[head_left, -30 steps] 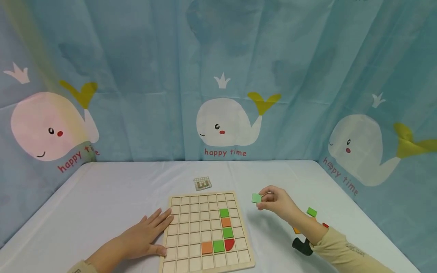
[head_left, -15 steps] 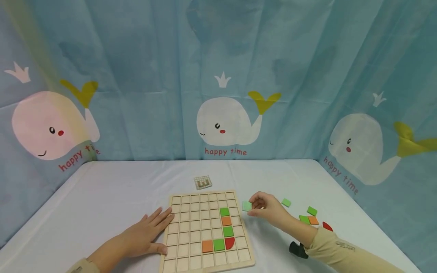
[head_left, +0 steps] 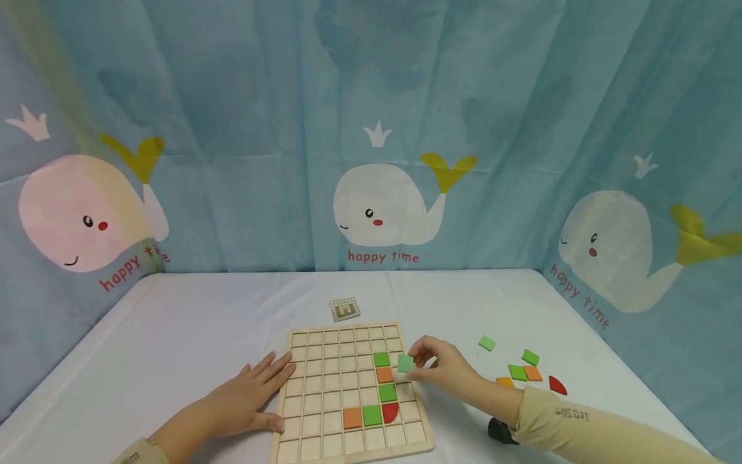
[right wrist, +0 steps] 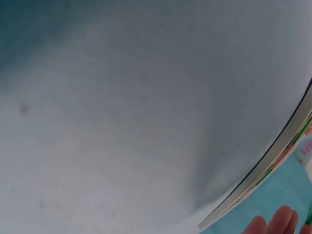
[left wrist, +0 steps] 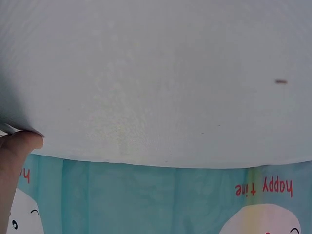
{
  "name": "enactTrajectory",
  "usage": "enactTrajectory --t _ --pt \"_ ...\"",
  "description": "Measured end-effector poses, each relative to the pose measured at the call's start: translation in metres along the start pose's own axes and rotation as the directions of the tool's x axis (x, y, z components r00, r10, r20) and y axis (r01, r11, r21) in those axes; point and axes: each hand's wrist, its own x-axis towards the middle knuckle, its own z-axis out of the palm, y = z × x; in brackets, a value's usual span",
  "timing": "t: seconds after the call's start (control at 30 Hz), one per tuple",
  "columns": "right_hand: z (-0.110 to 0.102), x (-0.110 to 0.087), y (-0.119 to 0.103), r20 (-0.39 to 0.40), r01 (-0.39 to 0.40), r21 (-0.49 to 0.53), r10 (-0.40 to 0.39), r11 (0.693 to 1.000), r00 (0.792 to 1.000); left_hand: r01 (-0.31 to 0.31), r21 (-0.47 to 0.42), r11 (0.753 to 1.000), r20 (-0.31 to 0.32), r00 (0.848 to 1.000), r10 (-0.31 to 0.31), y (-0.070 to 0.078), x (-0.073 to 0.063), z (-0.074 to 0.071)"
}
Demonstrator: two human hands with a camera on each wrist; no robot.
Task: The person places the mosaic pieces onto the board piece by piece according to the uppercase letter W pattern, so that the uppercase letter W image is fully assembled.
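My right hand pinches a light green square tile between thumb and fingers, over the right edge of the wooden grid board. On the board, a column of green, orange and green tiles runs down to a red quarter-circle tile. To its left lie a green tile and an orange tile. My left hand rests with straight fingers at the board's left edge. In the right wrist view, fingertips show beside the board's edge.
Loose tiles lie on the white table at the right, including a green tile, an orange tile and a red piece. A black object is partly hidden by the right sleeve. Behind the board lies a small patterned card.
My right hand has moved left and toward me with the green tile, from beside the board to over its right edge. My left hand has stayed in place.
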Motion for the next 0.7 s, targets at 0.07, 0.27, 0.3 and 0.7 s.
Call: enactTrajectory --t 0.07,0.27,0.3,0.7 --pt "0.002 0.0 -0.002 0.007 0.003 -0.002 -0.003 1.0 1.0 -0.003 0.006 1.0 -0.002 1.0 0.003 0.0 0.0 0.001" --pt "0.007 0.002 -0.007 0.016 -0.004 -0.042 0.005 0.999 1.0 -0.004 0.003 1.0 -0.004 1.0 0.004 -0.001 -0.001 0.001" --pt "0.008 0.003 -0.007 0.017 -0.004 -0.046 0.005 0.999 1.0 -0.003 0.001 1.0 -0.004 1.0 0.003 -0.001 -0.001 0.001" --pt "0.021 0.008 -0.013 0.063 0.039 -0.092 -0.033 0.995 0.997 -0.007 0.006 1.0 -0.01 1.0 0.007 -0.001 0.0 0.001"
